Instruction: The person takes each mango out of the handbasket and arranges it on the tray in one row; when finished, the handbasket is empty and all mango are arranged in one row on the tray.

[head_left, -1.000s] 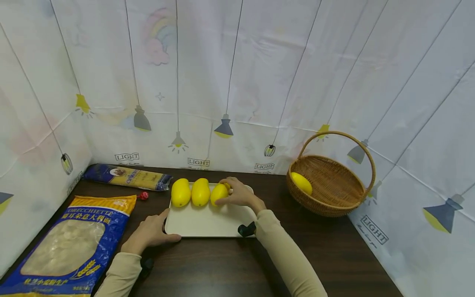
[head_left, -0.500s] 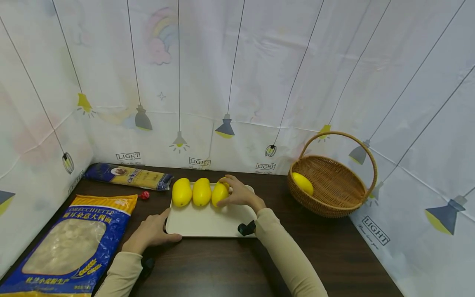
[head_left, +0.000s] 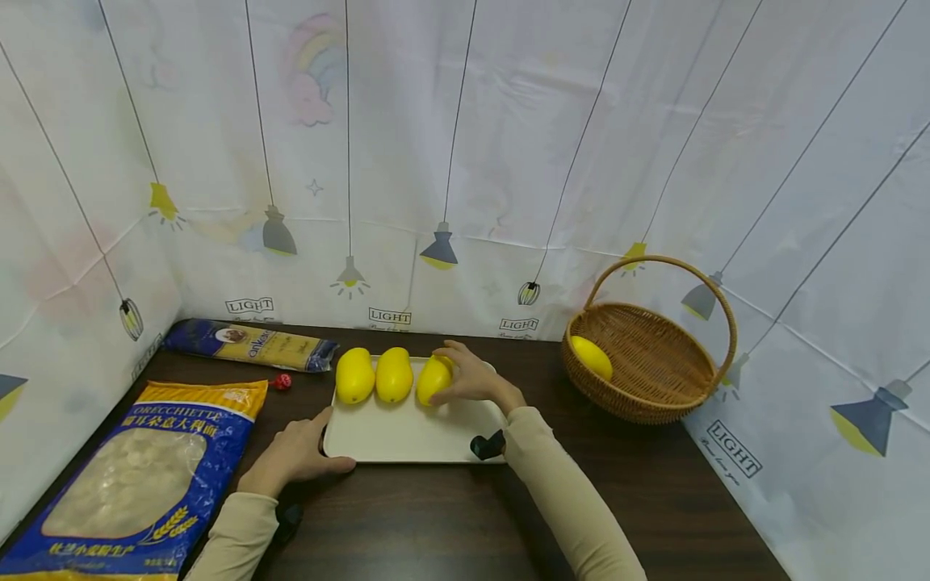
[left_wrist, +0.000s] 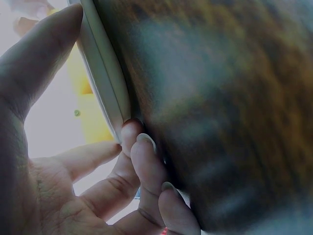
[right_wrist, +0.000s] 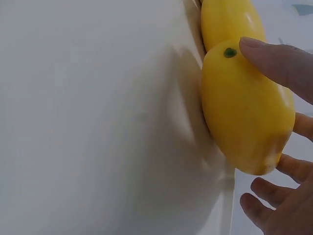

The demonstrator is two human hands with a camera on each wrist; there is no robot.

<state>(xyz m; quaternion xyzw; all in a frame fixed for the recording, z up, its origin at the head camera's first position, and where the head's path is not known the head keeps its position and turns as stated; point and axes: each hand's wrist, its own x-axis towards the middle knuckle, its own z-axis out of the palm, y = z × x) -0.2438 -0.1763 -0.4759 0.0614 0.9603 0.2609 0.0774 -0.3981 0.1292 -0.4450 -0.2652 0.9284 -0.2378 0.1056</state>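
Observation:
Three yellow mangoes stand side by side along the back of a white rectangular tray (head_left: 407,440): a left mango (head_left: 355,376), a middle mango (head_left: 395,375) and a right mango (head_left: 433,382). My right hand (head_left: 475,378) holds the right mango; in the right wrist view its thumb lies near the green stem spot of this mango (right_wrist: 247,107), with fingers at the far side and lower end. At the tray's front-left corner, my left hand (head_left: 294,453) grips the edge. The left wrist view shows thumb and fingertips against the tray's rim (left_wrist: 105,73).
A wicker basket (head_left: 647,355) with a tall handle stands at the right, holding another yellow mango (head_left: 591,358). Left lie a large blue pasta bag (head_left: 138,476), a long pasta packet (head_left: 250,345) and a small red wrapped item (head_left: 282,382). A patterned cloth hangs behind the dark table.
My right hand and the right mango have shifted slightly to the right, widening the gap to the middle mango. My left hand stays at the tray corner.

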